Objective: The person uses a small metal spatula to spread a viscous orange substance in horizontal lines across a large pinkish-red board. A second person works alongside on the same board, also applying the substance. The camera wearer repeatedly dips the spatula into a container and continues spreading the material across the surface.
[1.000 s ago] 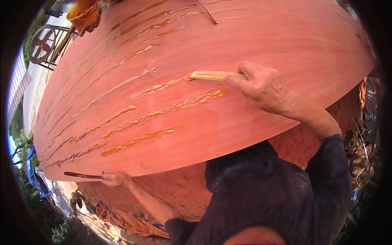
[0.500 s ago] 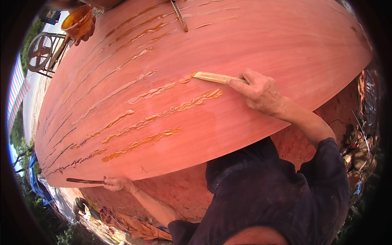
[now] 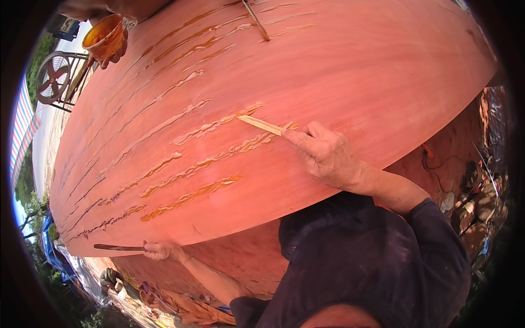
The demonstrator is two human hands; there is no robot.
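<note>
A large curved reddish wooden hull [image 3: 350, 93] spreads before me, streaked with several lines of glossy orange-brown paste [image 3: 191, 198]. In my right hand [image 3: 327, 152] is a flat, light wooden stick [image 3: 261, 124], gripped between thumb and fingers. Its far tip touches one paste line near the middle of the surface. By the hull's near left edge, my left hand [image 3: 164, 250] grips a thin dark flat stick [image 3: 117, 247] that points left. Its fingers are partly hidden.
At the upper left, another person's gloved hand [image 3: 116, 54] holds a tub [image 3: 101, 38] of orange paste. That side also has a second stick [image 3: 256, 21] against the hull and a round fan [image 3: 53, 77]. Cloth and debris [image 3: 180, 306] lie on the reddish ground below.
My right hand and its stick have moved left and nearer to me, along the paste line. The far stick has shifted slightly right and nearer. My left hand stays nearly in place.
</note>
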